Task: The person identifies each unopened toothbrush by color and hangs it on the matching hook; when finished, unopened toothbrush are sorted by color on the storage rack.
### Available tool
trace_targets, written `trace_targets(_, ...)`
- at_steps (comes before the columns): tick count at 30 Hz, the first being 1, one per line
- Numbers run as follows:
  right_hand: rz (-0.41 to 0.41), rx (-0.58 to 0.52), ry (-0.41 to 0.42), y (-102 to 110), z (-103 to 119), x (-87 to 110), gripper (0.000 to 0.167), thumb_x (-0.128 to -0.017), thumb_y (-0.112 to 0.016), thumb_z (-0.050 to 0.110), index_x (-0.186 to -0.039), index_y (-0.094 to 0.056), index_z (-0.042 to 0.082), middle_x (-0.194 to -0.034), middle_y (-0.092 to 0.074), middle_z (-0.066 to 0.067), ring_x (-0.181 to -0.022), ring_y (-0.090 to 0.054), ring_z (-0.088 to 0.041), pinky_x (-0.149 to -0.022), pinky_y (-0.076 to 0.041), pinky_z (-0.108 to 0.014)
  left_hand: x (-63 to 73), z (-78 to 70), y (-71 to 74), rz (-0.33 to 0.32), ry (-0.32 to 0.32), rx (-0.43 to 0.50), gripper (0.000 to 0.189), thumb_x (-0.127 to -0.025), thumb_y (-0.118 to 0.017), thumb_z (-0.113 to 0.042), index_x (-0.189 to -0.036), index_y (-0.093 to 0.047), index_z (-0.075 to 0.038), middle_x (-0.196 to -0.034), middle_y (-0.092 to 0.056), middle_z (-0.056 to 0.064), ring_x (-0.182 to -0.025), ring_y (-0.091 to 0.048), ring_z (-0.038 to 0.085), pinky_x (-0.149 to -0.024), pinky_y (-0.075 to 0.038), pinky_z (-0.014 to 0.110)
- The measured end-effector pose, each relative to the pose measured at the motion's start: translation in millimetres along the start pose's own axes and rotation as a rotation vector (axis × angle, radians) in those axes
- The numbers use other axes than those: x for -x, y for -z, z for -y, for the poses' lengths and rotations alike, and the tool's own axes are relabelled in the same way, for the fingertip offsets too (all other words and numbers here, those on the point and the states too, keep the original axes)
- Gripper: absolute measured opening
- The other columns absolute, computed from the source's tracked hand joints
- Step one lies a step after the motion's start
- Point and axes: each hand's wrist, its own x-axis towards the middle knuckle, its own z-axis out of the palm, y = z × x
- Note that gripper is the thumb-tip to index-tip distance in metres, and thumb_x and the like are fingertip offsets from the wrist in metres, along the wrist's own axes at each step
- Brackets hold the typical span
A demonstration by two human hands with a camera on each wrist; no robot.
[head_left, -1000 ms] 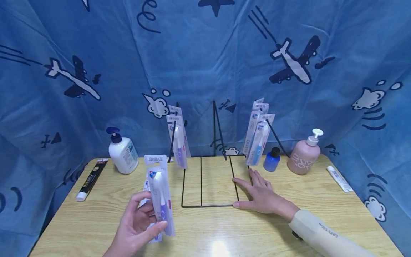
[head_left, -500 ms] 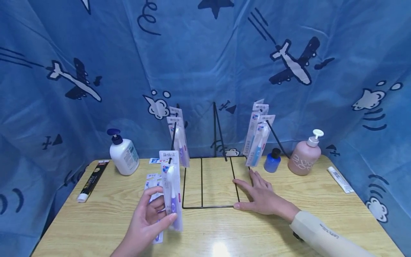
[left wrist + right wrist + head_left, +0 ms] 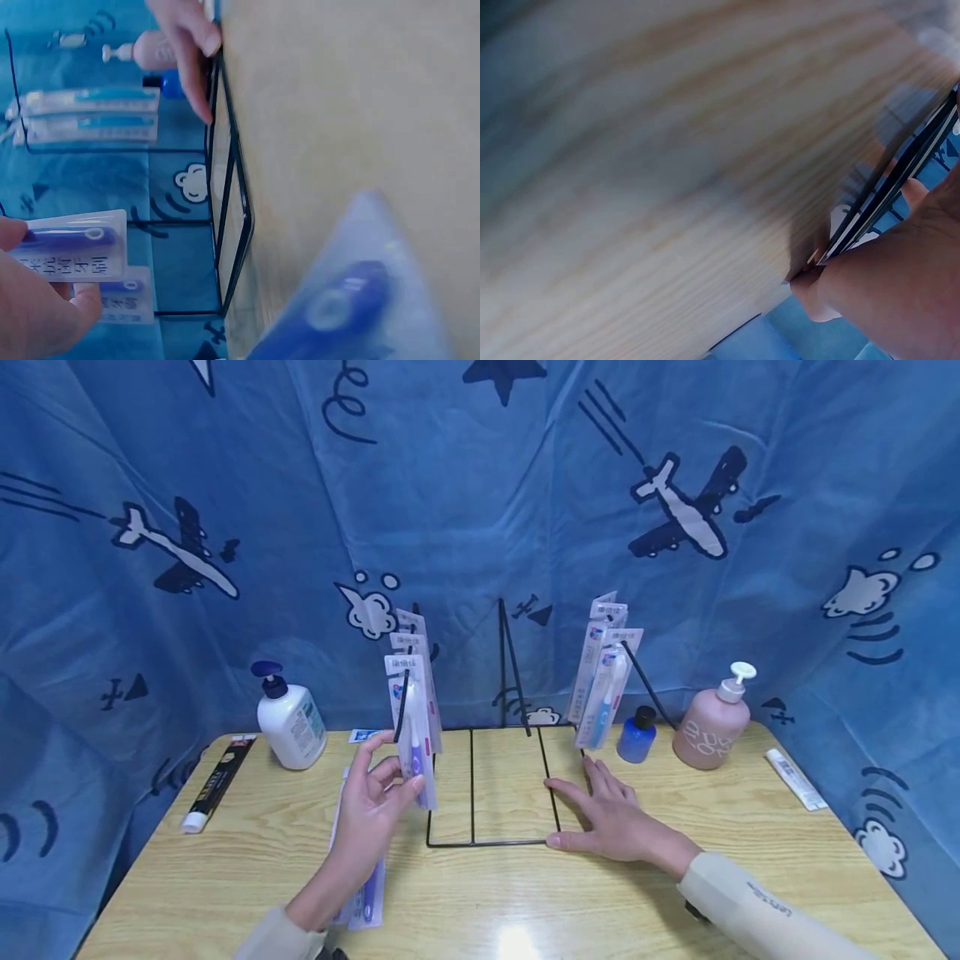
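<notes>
My left hand (image 3: 375, 802) pinches the lower part of a packaged purple toothbrush (image 3: 411, 718) between thumb and fingers. The top of this pack is on the left prong of a black wire rack (image 3: 510, 842), in front of other purple toothbrush packs (image 3: 412, 621). In the left wrist view the held toothbrush pack (image 3: 82, 244) lies sideways across the picture. My right hand (image 3: 611, 814) rests with spread fingers on the right side of the rack's base. Packaged blue toothbrushes (image 3: 604, 693) hang on the right prong, while the middle prong carries none.
Loose purple toothbrush packs (image 3: 367, 897) lie under my left forearm. A white pump bottle (image 3: 292, 727) and black toothpaste tube (image 3: 217, 785) stand left. To the right are a blue bottle (image 3: 636, 737), a pink pump bottle (image 3: 711, 727) and a white tube (image 3: 795, 779).
My left hand has moved forward, carrying the purple toothbrush pack onto the left prong and back along it toward the other packs. My right hand has stayed on the rack's base.
</notes>
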Motion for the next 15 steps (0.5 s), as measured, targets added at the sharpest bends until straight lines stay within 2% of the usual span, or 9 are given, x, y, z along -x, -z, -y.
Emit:
trace_targets(4, 0.001, 0.002, 0.002, -2, 0, 0.4, 0.086, -0.099, -0.072, 0.064, -0.169, -0.043, 0.023, -0.17, -0.009, -0.044, -0.157, -0.01, -0.063, -0.116, -0.018, -0.086, -21.2, 9.0, -1.6, -0.035, 0.008, 0.006, 0.065, -0.099, -0.065, 0.018, -0.155, -0.043, -0.009, -0.122, -0.071, 0.027, -0.098, -0.073, 0.02, -0.082, -0.061, 0.028)
trace_targets(9, -0.003, 0.011, 0.002, -3, 0, 1.0, 0.087, -0.099, -0.072, 0.065, -0.169, -0.042, 0.022, -0.17, -0.009, -0.044, -0.157, -0.01, -0.064, -0.116, -0.018, -0.085, -40.1, 17.5, -0.2, -0.026, 0.033, -0.007, 0.066, -0.101, -0.066, 0.014, -0.158, -0.041, -0.01, -0.135, -0.068, 0.026, -0.112, -0.072, 0.021, -0.092, -0.062, 0.031)
trace_targets(15, -0.02, 0.027, 0.013, -1, -1, 1.3, 0.085, -0.1, -0.072, 0.064, -0.168, -0.043, 0.022, -0.17, -0.011, -0.045, -0.157, -0.012, -0.064, -0.115, -0.02, -0.086, -58.3, 24.4, 0.8, -0.028, 0.075, -0.009, 0.061, -0.102, -0.068, 0.008, -0.154, -0.044, -0.013, -0.132, -0.071, 0.025, -0.113, -0.075, 0.025, -0.095, -0.06, 0.031)
